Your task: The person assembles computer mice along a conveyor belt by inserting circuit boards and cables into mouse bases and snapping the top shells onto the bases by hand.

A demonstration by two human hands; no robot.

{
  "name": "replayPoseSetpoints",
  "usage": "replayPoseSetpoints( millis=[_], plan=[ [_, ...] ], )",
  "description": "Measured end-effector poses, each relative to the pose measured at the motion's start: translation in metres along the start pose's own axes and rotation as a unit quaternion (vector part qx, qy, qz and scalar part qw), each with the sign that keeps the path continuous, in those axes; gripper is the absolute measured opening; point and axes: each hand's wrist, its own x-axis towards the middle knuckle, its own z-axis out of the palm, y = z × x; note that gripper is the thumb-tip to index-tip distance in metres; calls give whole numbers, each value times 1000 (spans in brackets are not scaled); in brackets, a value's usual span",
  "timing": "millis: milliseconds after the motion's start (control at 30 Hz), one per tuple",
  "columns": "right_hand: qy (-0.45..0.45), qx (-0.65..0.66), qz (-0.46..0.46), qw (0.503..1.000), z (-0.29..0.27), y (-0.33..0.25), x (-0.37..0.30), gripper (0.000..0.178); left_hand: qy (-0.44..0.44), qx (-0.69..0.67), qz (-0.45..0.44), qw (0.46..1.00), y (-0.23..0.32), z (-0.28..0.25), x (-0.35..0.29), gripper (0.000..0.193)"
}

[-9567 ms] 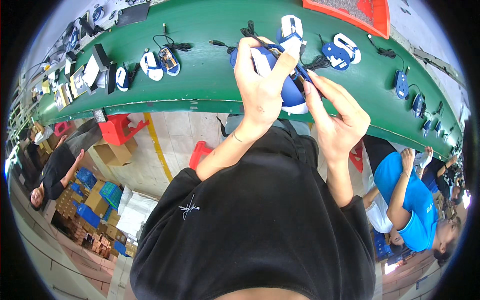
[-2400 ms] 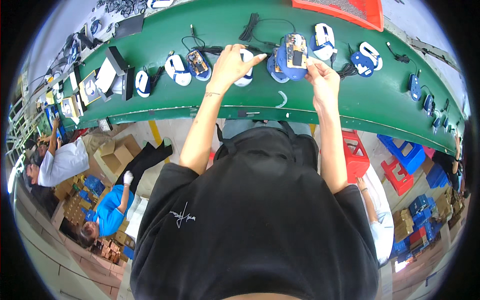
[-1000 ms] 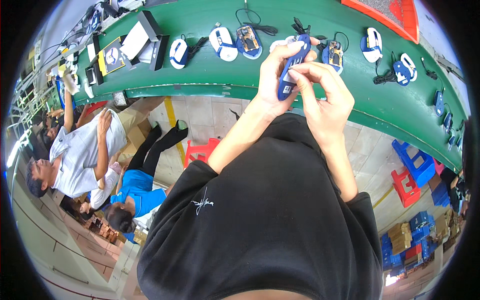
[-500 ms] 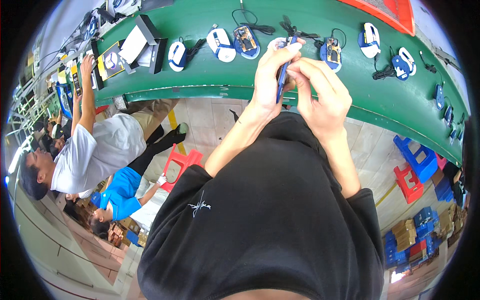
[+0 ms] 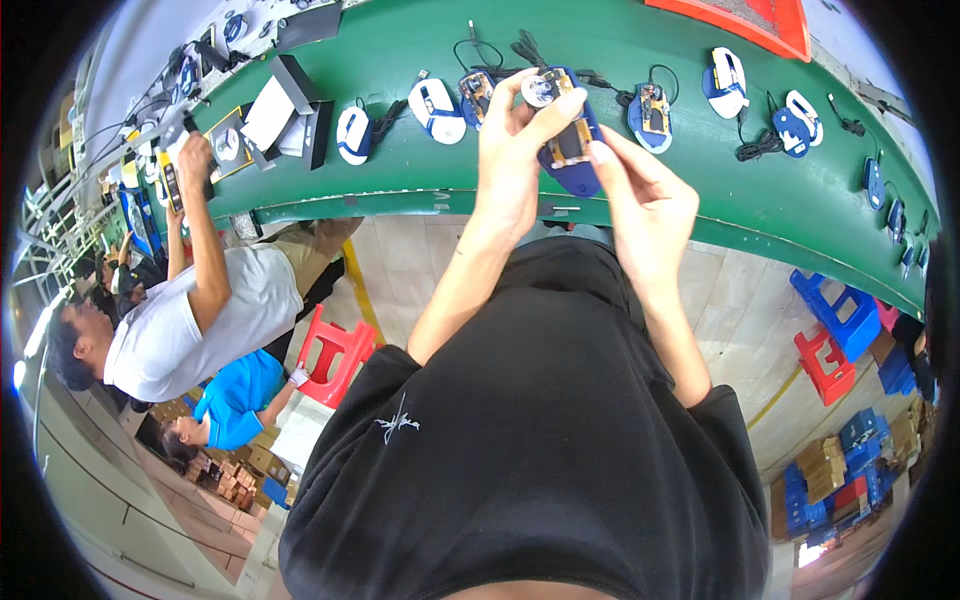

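Note:
An opened computer mouse base (image 5: 578,182), dark blue with a bare circuit board and a round white part at its top end, is held over the green workbench. My left hand (image 5: 508,155) grips it, thumb across the board and fingers round the left side. At its right edge my right hand (image 5: 655,205) pinches with thumb and fingers; the fingertips behind the base are partly hidden. Beyond the hands, two more opened mouse bases rest on the bench, one on the left (image 5: 476,92) and one on the right (image 5: 653,115).
White-and-blue mice (image 5: 437,110) with cables lie along the green bench (image 5: 400,190). A red tray (image 5: 740,22) stands at the far edge. Open black boxes (image 5: 300,110) sit on the left, near a co-worker in white (image 5: 200,320). Red (image 5: 825,365) and blue stools (image 5: 838,315) stand at right.
The mouse base has turned from edge-on so its circuit board now faces up into view. My right hand has shifted to its right edge. The co-worker's raised hand has moved right.

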Motion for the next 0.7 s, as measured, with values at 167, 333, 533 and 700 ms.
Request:
replayPoseSetpoints(
  millis=[167,333,533,700],
  plan=[
    [-26,25,12,999,-12,-2,-5,29,-87,-2,-10,996,2,-10,-3,64],
    [-10,66,17,998,-12,-3,-4,26,-104,4,-10,995,1,-11,-2,70],
    [-18,82,14,996,-12,-5,-6,26,-107,-24,-21,994,3,-9,-4,74],
    [-21,92,-2,996,-11,-10,-6,27,-114,-27,-19,993,4,-9,-3,75]
  ],
)
